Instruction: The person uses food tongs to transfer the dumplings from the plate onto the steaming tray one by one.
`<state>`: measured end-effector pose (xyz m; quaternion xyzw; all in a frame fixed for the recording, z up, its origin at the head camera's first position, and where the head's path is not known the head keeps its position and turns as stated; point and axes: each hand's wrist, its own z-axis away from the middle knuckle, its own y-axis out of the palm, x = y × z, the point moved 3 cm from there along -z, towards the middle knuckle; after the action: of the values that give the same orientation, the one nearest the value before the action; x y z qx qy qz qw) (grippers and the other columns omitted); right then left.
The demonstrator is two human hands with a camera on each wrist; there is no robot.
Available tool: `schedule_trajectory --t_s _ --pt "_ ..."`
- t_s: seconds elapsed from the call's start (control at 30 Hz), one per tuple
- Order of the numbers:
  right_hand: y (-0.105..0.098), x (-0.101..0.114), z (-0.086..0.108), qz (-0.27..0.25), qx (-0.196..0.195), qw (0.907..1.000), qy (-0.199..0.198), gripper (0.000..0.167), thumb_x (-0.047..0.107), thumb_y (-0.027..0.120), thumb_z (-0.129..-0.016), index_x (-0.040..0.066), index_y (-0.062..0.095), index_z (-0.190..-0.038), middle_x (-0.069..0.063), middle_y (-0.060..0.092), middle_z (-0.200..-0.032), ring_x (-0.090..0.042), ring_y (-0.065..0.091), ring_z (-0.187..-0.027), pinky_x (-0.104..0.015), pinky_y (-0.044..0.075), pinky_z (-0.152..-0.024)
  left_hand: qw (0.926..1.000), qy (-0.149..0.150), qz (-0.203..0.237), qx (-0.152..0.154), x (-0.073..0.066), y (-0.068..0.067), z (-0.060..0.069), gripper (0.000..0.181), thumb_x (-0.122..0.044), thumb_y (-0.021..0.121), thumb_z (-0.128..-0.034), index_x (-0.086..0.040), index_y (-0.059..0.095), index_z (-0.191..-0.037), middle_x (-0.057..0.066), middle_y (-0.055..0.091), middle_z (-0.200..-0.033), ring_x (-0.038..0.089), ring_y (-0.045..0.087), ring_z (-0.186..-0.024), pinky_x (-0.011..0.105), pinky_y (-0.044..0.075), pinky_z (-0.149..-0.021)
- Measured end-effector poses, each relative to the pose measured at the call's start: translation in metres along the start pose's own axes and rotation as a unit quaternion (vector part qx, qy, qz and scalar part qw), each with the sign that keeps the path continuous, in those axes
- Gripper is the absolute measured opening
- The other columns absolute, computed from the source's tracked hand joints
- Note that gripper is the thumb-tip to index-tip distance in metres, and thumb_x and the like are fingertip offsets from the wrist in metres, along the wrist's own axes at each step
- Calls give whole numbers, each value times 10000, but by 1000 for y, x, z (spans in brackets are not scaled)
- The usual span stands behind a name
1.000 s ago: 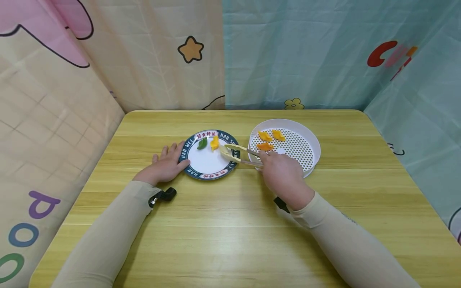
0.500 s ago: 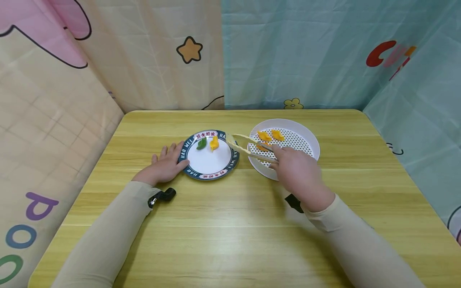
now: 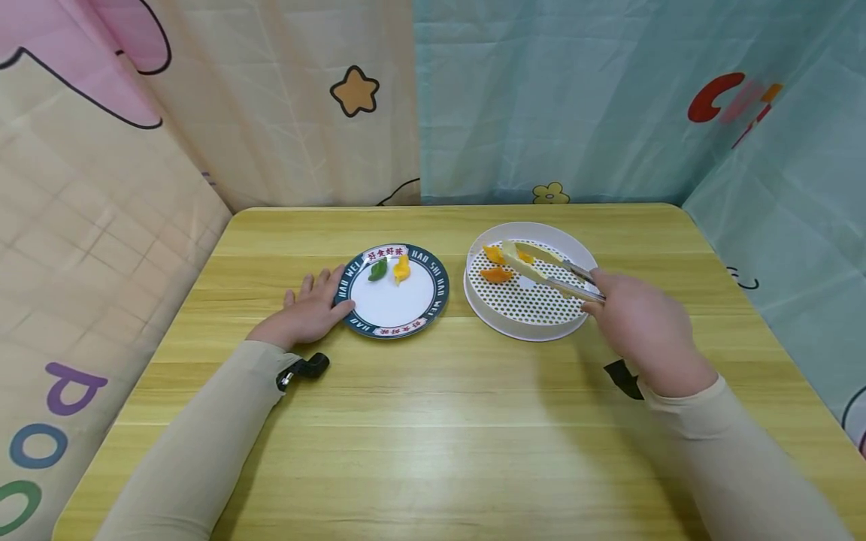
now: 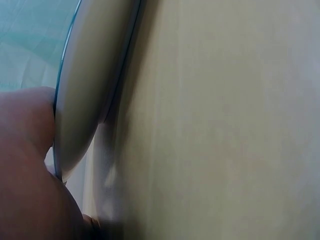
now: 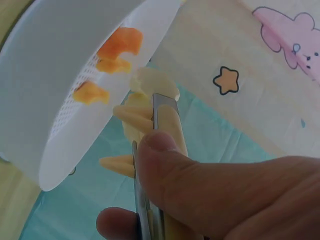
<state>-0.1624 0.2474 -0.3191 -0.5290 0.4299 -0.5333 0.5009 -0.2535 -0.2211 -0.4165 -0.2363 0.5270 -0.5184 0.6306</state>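
Note:
My left hand (image 3: 309,309) rests on the table at the left of a white plate (image 3: 391,304) with a green lettered rim. Its thumb lies on the rim and the other fingers are extended. On the plate sit a green toy dumpling (image 3: 378,270) and a yellow one (image 3: 402,269). My right hand (image 3: 643,327) grips tongs (image 3: 564,284) with metal arms and pale yellow tips. These tips hover over a white perforated tray (image 3: 534,331), apart, with nothing seen between them. In the tray lie an orange dumpling (image 3: 496,276) and two yellow dumplings (image 3: 494,255), one partly hidden by the tongs.
Plate and tray stand side by side on a wooden table (image 3: 419,436), a narrow strip between them. Printed curtains (image 3: 514,113) hang behind the table and along both sides. A black wrist mount (image 3: 306,368) sits on the left wrist.
My right hand has carried the tongs rightward from over the plate to above the tray. The left hand has stayed at the plate's rim, and the dumplings lie where they were.

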Motion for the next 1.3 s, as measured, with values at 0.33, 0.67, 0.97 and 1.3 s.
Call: schedule_trajectory --t_s 0.33,0.67,0.97,1.3 --pt "0 -23 6 141 103 9997 -182 315 313 739 -988 88 602 -1161 -119 662 -844 -299 630 -727 -439 476 -530 9999 -52 -89 56 2 0 -5 897 -679 333 -1059 -225 -97 -1703 231 -91 -1764 541 -144 -1594 786 -118 -1198" --pt "-1 -25 6 183 342 9992 -140 337 306 753 -977 72 613 -1174 -99 652 -809 -282 613 -700 -419 462 -521 10000 -37 -7 29 -2 -2 1 903 -680 350 -1054 -233 -89 -1704 229 -88 -1765 537 -141 -1596 778 -114 -1207" --pt "-6 -22 3 277 495 9980 -261 266 293 749 -978 81 591 -1007 -49 585 -739 -244 564 -675 -390 442 -540 10000 -45 -61 25 -1 -2 0 897 -671 349 -1059 -229 -90 -1704 234 -86 -1763 545 -139 -1593 783 -110 -1203" --pt "-9 -23 0 201 770 9967 -156 235 281 727 -992 106 574 -956 -44 572 -744 -258 549 -706 -382 436 -572 9999 -30 -136 44 -1 0 -1 866 -641 328 -1078 -224 -107 -1701 232 -100 -1762 546 -149 -1590 779 -114 -1205"
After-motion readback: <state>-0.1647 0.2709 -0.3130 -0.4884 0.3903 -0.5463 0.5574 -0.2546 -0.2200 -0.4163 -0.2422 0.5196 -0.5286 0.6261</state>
